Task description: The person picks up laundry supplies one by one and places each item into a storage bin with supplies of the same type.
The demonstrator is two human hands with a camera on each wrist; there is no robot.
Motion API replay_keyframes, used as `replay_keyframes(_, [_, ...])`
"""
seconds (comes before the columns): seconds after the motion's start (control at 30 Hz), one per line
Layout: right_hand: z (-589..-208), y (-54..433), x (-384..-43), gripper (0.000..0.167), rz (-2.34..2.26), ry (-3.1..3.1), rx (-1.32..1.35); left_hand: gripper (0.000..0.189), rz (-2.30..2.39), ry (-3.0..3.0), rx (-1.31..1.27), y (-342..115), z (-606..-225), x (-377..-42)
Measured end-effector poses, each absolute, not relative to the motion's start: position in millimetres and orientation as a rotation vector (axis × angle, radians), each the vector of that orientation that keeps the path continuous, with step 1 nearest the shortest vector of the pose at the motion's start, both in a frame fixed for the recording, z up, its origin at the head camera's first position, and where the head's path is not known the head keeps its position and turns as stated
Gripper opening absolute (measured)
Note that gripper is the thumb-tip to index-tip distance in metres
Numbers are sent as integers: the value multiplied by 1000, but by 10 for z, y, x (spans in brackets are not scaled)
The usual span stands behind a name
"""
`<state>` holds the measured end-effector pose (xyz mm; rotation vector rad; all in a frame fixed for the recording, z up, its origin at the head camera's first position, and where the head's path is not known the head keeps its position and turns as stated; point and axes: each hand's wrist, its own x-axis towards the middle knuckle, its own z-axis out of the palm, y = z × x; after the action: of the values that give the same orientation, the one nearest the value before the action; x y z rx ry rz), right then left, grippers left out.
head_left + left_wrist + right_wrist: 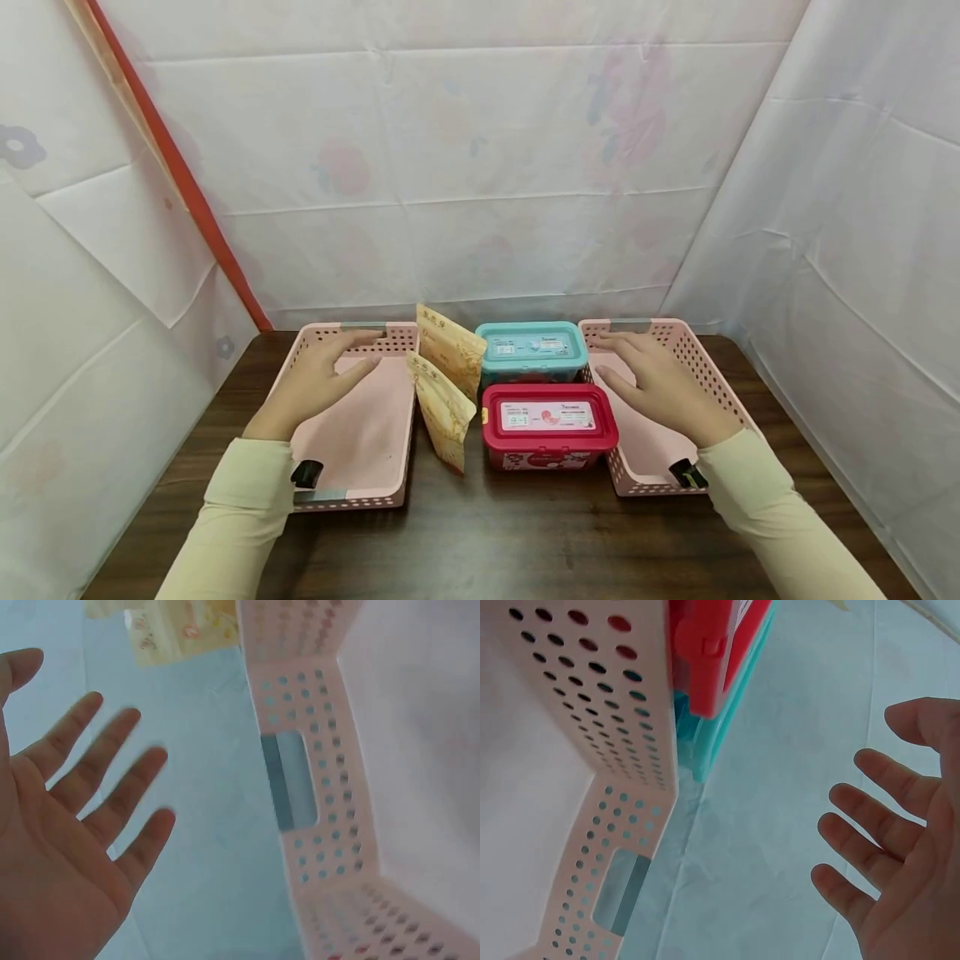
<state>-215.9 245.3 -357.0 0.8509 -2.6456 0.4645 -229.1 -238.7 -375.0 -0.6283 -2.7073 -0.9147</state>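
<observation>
My left hand (317,379) hovers over the left pink basket (390,498), its fingers extended and the thumb apart; nothing is in its grasp. Above the right pink basket (708,367), my right hand (667,392) is held the same way, with spread fingers and no object in it. Two yellow printed pouches (442,408) stand between the baskets, leaning near the left one. Right of them sits a red lidded tub (551,454), with a teal lidded tub (532,327) behind it. In the wrist views, the left palm (56,855) and right palm (922,900) show bare.
Everything stands on a dark wooden table (465,542). White printed sheeting (480,167) hangs behind and on both sides. A red strip (180,171) runs down the left sheet. The baskets' perforated walls rise on either side of the pouches and tubs.
</observation>
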Motion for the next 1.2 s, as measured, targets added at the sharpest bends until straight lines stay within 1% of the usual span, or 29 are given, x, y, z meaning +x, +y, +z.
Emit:
replay_keyframes(0.13, [-3570,2395,-2129,39,465,-2634,871,43,-1128,-2685,-624,-2373,-3749,-2271])
replay_keyframes(0.37, [-3589,2265,-2087,40,577,-2646,952,35,-1298,-2673,-630,-2345,-3758,-2294])
replay_keyframes(0.6, [-3627,2086,-2063,39,663,-2628,973,35,-1458,-2671,-604,-2344,-3813,-2353])
replay_keyframes(0.8, [-3647,1968,-2045,39,725,-2637,968,34,-1442,-2689,-598,-2310,-3842,-2392])
replay_keyframes(0.97, [-3698,1887,-2047,35,738,-2601,1036,34,-1481,-2702,-613,-2266,-3858,-2420])
replay_keyframes(1.2, [-3773,1726,-2040,37,788,-2605,1092,33,-1585,-2756,-587,-2184,-3904,-2447])
